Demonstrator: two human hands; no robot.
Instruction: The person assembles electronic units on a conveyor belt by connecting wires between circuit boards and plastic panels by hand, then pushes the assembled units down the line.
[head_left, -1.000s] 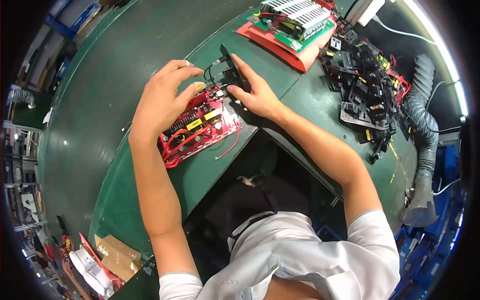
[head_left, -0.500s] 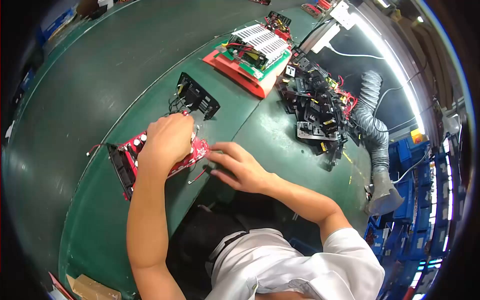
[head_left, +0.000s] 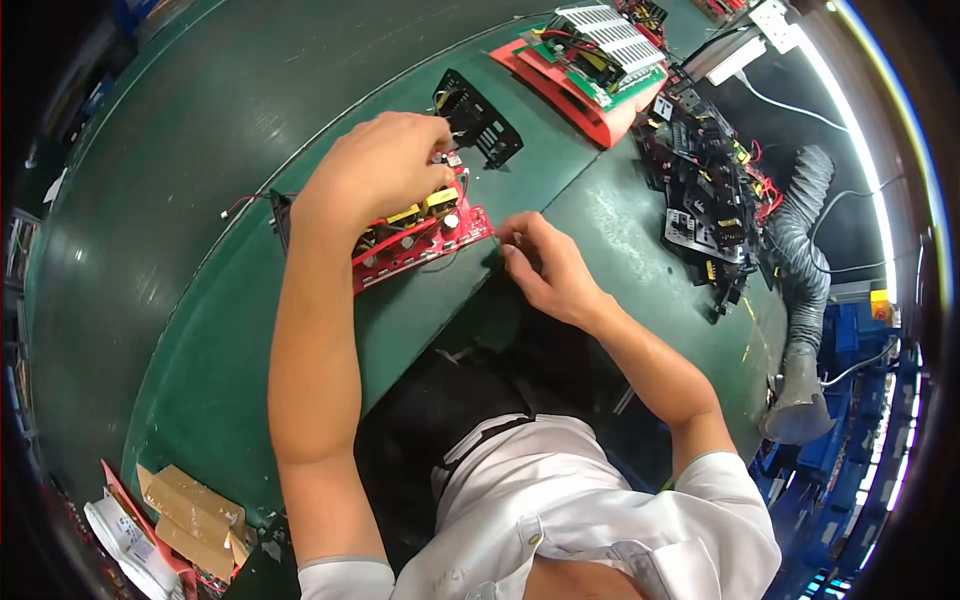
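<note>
A red circuit board [head_left: 455, 236] with yellow transformers and round capacitors lies on the green bench, partly covered by my left hand [head_left: 385, 165]. That hand reaches over the board from above, its fingers curled down at the far edge beside the black slotted panel [head_left: 482, 122]; what they grip is hidden. My right hand [head_left: 552, 268] is closed at the board's right corner, thumb and fingertips pinching its edge. A black end piece [head_left: 281, 218] shows at the board's left end, behind my left forearm. Thin wires lie by the panel.
A red-orange holder [head_left: 560, 95] carries a green board with a white finned cover [head_left: 610, 38]. Right of it lies a heap of black panels [head_left: 705, 190] with wires. A grey flexible duct [head_left: 800, 230] stands farther right; an opened cardboard box [head_left: 190, 515] sits at lower left.
The view has shifted, so the bench things appear farther right and higher. My left hand has moved toward the board's far edge, uncovering yellow transformers. My right fingers have curled in at the corner.
</note>
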